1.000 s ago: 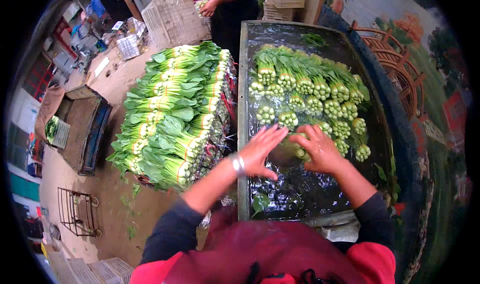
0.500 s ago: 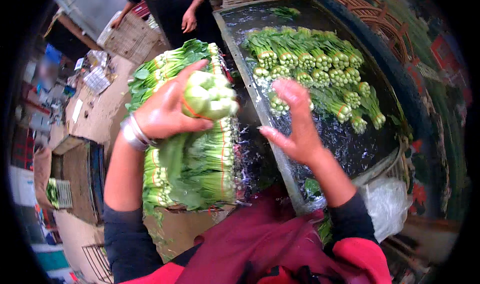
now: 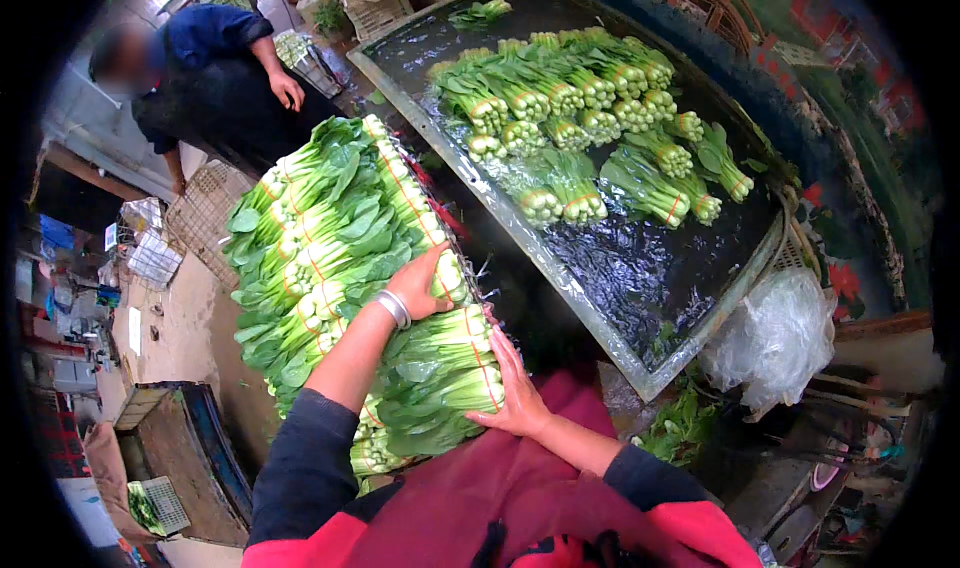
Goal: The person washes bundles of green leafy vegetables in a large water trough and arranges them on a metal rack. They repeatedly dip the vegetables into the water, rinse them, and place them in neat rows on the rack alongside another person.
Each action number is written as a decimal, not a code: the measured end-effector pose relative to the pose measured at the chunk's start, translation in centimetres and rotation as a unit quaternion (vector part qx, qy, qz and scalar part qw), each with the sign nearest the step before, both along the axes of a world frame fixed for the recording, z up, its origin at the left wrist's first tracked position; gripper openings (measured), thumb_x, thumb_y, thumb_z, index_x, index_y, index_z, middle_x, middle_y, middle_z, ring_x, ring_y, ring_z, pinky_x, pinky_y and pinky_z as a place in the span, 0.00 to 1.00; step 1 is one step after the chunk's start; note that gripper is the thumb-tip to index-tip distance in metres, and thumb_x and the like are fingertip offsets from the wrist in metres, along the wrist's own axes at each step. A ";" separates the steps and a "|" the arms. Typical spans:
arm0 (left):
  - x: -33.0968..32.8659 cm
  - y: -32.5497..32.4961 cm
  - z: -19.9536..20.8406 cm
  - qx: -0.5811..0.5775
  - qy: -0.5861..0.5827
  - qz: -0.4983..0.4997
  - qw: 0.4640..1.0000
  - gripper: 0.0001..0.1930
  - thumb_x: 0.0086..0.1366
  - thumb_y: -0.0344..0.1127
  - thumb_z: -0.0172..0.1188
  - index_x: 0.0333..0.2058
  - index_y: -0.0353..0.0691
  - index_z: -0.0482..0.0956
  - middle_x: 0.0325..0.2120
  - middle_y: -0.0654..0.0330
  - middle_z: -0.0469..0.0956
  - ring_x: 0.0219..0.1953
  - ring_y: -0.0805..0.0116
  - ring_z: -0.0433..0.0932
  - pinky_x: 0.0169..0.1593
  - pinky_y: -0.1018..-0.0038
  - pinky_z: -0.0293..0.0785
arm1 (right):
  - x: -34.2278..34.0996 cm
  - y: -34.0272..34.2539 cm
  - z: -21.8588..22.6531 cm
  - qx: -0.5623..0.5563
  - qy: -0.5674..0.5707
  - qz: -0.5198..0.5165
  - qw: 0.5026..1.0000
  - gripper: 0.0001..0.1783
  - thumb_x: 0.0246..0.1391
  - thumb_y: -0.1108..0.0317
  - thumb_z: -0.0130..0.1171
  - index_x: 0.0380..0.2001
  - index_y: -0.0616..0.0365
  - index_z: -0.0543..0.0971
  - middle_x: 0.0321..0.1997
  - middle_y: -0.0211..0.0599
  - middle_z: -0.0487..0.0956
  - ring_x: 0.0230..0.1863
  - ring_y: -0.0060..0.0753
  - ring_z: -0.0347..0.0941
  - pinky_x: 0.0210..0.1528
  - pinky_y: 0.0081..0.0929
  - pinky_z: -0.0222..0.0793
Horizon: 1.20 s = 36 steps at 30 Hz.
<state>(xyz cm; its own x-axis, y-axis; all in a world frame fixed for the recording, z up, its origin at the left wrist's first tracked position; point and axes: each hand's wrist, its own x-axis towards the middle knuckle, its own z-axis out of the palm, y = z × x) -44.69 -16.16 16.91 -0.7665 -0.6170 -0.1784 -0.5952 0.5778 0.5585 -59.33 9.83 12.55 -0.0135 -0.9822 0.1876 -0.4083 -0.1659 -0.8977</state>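
A tall stack of bok choy bunches, tied with orange bands, stands in front of me on the left. My left hand, with a silver bracelet on its wrist, is closed round the pale stem end of one bunch at the stack's right edge. Against the stack's near right side lies my right hand, its fingers stretched out and its thumb spread by the stem ends. Further right, more bunches float in rows in a water tank.
A person in dark clothes bends at the upper left, one hand at a pale crate. A clear plastic bag hangs by the tank's near right corner. Loose leaves lie below the tank. A wooden cart stands at the lower left.
The bunch raised in my left hand is now down at the stack's edge. My right hand has moved from over the tank to the stack's side. The view has turned.
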 end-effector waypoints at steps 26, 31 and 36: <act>-1.0 5.0 -2.3 -0.114 -0.023 0.140 0.983 0.44 0.62 0.63 0.60 0.67 0.36 0.66 0.56 0.41 0.75 0.59 0.43 0.73 0.64 0.53 0.67 | -25.0 -18.7 -14.1 0.127 -0.691 -0.306 0.642 0.33 0.53 0.63 0.73 0.62 0.52 0.75 0.60 0.39 0.77 0.61 0.42 0.74 0.59 0.44 0.75; 0.0 6.0 -2.7 -0.089 -0.040 0.128 0.987 0.45 0.70 0.67 0.48 0.72 0.35 0.57 0.60 0.38 0.72 0.62 0.40 0.71 0.68 0.52 0.63 | -23.7 -14.3 -14.4 0.138 -0.436 -0.580 0.674 0.52 0.42 0.74 0.77 0.65 0.46 0.54 0.59 0.38 0.73 0.49 0.47 0.76 0.38 0.52 0.80; -4.3 4.8 3.3 -0.230 0.078 0.046 0.969 0.56 0.58 0.73 0.61 0.74 0.41 0.55 0.71 0.45 0.60 0.72 0.46 0.59 0.75 0.39 0.44 | -26.2 -10.2 -2.8 -0.001 0.096 -0.447 0.889 0.49 0.26 0.70 0.79 0.57 0.48 0.66 0.56 0.43 0.70 0.53 0.52 0.71 0.54 0.49 0.73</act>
